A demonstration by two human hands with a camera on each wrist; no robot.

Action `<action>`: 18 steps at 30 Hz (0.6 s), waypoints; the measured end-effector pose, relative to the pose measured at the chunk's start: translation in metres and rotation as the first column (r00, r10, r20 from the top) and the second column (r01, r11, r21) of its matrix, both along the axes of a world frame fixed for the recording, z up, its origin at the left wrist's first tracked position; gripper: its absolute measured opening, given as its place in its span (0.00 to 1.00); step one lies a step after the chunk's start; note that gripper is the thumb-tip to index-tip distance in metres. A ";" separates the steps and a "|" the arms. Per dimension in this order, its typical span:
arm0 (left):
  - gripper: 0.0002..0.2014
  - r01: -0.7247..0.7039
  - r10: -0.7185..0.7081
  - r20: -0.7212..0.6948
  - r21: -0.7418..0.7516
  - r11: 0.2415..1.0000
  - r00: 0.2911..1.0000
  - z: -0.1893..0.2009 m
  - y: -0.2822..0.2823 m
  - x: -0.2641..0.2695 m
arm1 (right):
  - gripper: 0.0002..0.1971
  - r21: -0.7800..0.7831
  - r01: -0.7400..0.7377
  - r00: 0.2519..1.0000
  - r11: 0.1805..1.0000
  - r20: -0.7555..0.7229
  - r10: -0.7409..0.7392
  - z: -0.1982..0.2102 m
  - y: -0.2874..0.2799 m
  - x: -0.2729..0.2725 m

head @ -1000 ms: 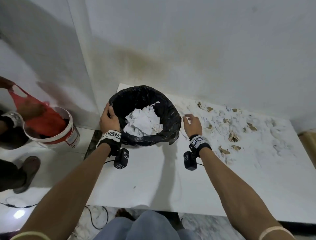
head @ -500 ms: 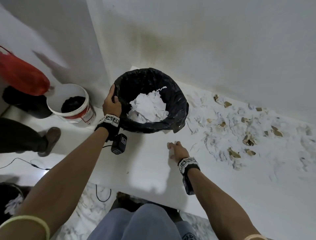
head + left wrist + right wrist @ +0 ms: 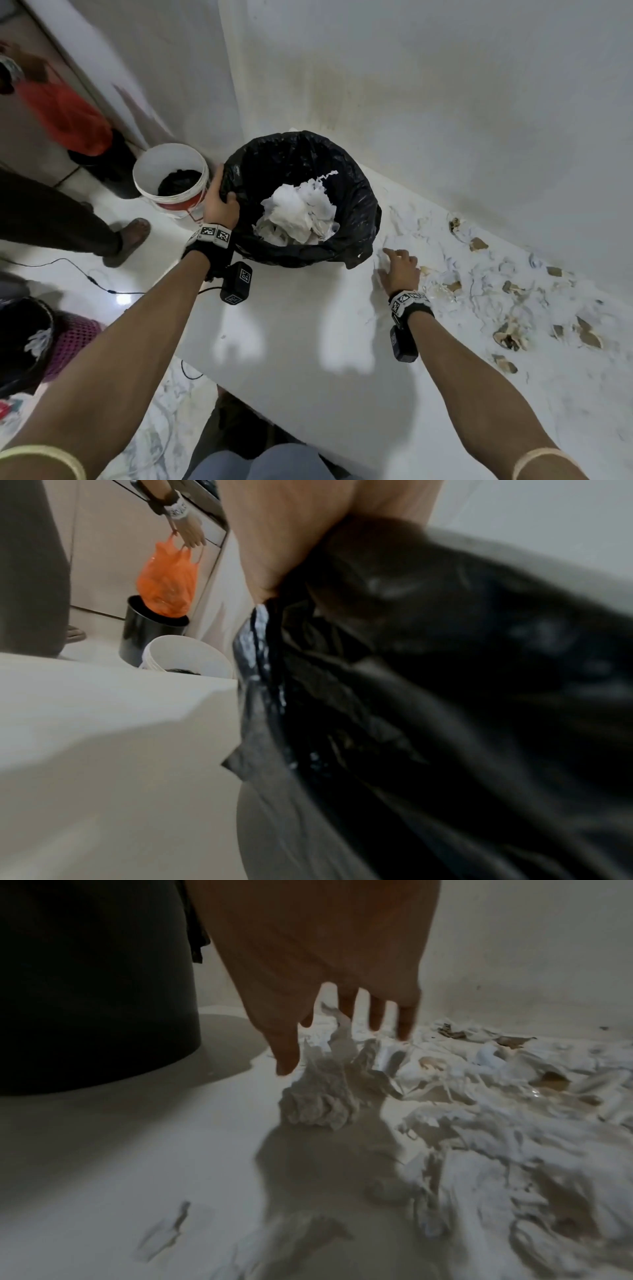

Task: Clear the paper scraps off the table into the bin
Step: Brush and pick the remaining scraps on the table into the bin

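Left hand point(image 3: 219, 205) grips bin point(image 3: 356, 219) rim; right hand point(image 3: 400, 270) spread over scraps point(image 3: 479, 294), white table point(image 3: 291, 342), wall corner.

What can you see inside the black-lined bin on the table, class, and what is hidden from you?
Inside the bin, a heap of crumpled white paper scraps rests against the black liner. Whatever lies beneath that heap, and the bin's bottom, is covered. The left hand grips the rim.
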State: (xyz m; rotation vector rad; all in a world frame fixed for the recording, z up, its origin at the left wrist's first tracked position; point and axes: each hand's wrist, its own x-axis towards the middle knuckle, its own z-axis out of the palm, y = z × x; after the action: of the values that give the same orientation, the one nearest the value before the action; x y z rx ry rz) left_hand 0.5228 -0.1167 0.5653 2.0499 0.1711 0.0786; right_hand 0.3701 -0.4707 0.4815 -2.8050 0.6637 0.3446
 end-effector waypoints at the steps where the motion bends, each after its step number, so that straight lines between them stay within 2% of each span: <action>1: 0.31 -0.011 0.011 0.001 -0.004 1.000 1.000 -0.001 -0.001 0.000 | 0.34 -0.033 -0.011 0.997 0.999 -0.078 0.008 -0.004 -0.003 0.004; 3: 0.33 -0.037 0.037 -0.005 -0.005 0.999 0.999 -0.003 -0.001 -0.001 | 0.41 -0.023 -0.005 0.979 1.000 -0.205 0.000 -0.016 -0.006 0.008; 4: 0.33 -0.040 0.040 -0.006 -0.003 0.999 0.999 -0.004 -0.001 -0.002 | 0.42 0.017 0.010 0.970 1.000 -0.242 -0.005 -0.021 -0.006 0.009; 6: 0.33 -0.046 0.046 -0.008 -0.022 0.999 0.999 -0.004 -0.002 -0.004 | 0.37 0.083 0.041 0.960 0.996 -0.278 -0.017 -0.027 -0.005 0.003; 9: 0.33 -0.074 0.073 -0.010 -0.064 0.995 0.997 -0.003 -0.004 -0.006 | 0.26 0.000 -0.039 0.992 0.999 -0.124 0.039 -0.032 -0.001 -0.016; 11: 0.33 -0.071 0.071 -0.003 -0.079 0.994 0.997 -0.001 -0.005 -0.007 | 0.22 0.005 -0.054 0.999 0.999 0.003 0.054 -0.032 -0.002 -0.027; 15: 0.32 -0.047 0.046 -0.008 -0.101 0.994 0.999 0.005 -0.007 -0.010 | 0.15 0.143 0.048 0.998 0.988 0.034 -0.054 -0.018 -0.016 -0.028; 18: 0.32 -0.044 0.045 0.007 -0.077 0.996 0.999 0.008 -0.006 -0.012 | 0.12 0.225 0.143 0.978 0.964 0.118 -0.173 0.013 -0.024 -0.015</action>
State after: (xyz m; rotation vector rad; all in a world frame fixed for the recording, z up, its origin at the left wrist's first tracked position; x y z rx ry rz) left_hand 0.5112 -0.1231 0.5737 1.9687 0.2114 0.1066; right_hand 0.3556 -0.4948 0.4943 -2.5241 0.7645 0.1796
